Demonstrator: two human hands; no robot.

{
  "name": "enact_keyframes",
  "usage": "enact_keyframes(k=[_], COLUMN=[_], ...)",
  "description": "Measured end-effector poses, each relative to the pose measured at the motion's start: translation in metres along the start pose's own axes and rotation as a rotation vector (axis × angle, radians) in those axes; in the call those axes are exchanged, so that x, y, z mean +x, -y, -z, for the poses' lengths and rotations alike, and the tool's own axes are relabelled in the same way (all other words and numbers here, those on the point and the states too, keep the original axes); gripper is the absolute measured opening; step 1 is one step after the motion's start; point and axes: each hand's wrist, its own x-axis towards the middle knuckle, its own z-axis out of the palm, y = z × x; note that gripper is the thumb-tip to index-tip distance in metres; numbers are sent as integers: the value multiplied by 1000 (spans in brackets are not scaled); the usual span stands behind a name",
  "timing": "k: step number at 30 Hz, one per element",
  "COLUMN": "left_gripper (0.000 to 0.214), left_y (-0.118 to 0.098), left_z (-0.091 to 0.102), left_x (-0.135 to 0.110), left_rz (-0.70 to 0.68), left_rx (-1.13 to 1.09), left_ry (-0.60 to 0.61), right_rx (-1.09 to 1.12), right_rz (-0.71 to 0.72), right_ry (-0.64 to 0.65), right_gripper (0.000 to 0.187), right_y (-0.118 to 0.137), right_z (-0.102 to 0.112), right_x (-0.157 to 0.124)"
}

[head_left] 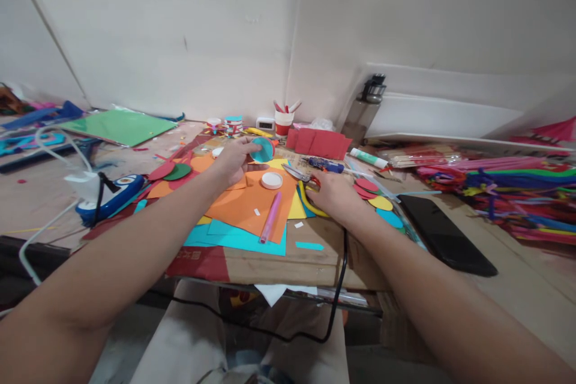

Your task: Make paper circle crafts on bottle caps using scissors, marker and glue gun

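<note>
My left hand [234, 161] pinches a round teal paper disc [262, 149] and holds it just above the craft table. My right hand [335, 195] lies over the yellow-handled scissors [308, 199], fingers curled on the handles, with the blades pointing away to the left. Between the hands lies an orange paper sheet [245, 201] with a white round lid [272, 180] and a pink stick [270, 225] on it. Teal paper [234, 239] lies under the orange sheet.
Red, yellow and teal paper circles [375, 195] lie right of my right hand. A black phone [445, 234] lies further right, beside a pile of coloured strips [517, 189]. A blue hot glue gun [110, 195] rests left. A green sheet [119, 126], red folded paper [319, 143], a glue stick [369, 158].
</note>
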Motion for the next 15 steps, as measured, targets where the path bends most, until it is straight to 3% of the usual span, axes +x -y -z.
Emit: enact_keyframes(k=[6,10,15], left_gripper=[22,22,17], left_y=[-2,-2,-1], left_z=[11,13,10], left_x=[6,8,6], left_rz=[-34,-17,43], left_rx=[71,84,106], left_ry=[-102,-120,-112], right_rx=[-67,109,261], right_rz=[33,80,241], right_ry=[-1,-115,-104], right_gripper=[32,30,32], right_y=[2,8,30], right_z=[7,11,11], right_x=[-5,-4,14])
